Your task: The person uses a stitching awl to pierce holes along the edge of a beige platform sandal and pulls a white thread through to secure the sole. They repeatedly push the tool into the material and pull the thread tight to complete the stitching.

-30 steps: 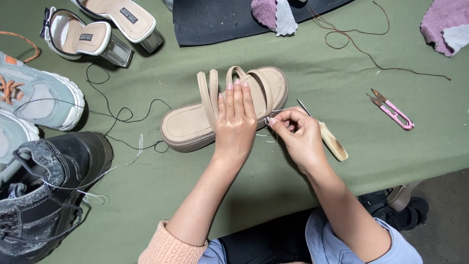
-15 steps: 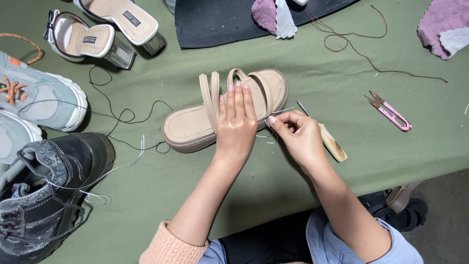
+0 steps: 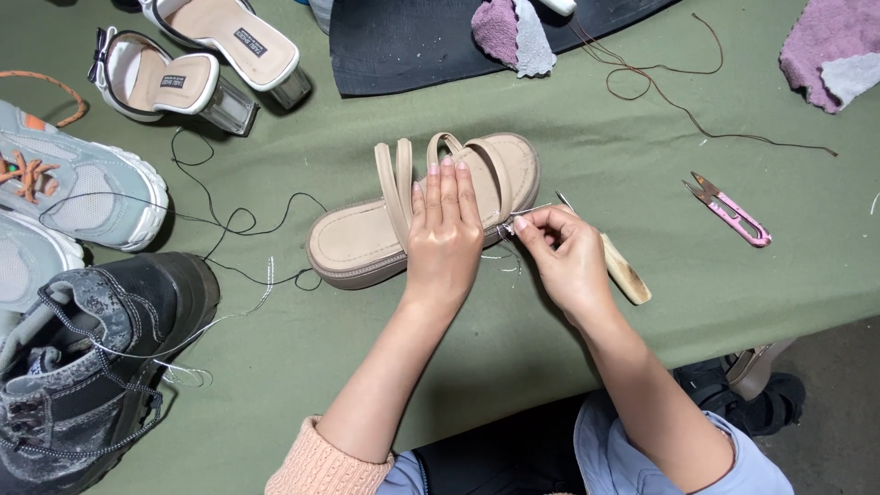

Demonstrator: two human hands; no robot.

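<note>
A beige platform sandal point(image 3: 367, 240) with thin straps lies on its sole in the middle of the green table point(image 3: 367, 376). My left hand point(image 3: 445, 229) lies flat on top of it, fingers together, pressing it down. My right hand point(image 3: 564, 257) is at the sandal's near right edge, its fingertips pinched on a thin pale thread point(image 3: 532, 212) close to the sole. An awl with a wooden handle point(image 3: 625, 272) lies on the table just under and behind my right hand.
Pink thread snips point(image 3: 731, 212) lie to the right. Two clear-heeled mules point(image 3: 197, 57), a grey sneaker point(image 3: 73, 188) and a black boot point(image 3: 82, 353) fill the left side. A black rubber sheet point(image 3: 412, 46), pink cloths point(image 3: 830, 50), brown cord point(image 3: 660, 78) and black thread point(image 3: 229, 220) lie around.
Both hands stay almost still on the sandal; my right fingers shift slightly on the thread at the sole's edge.
</note>
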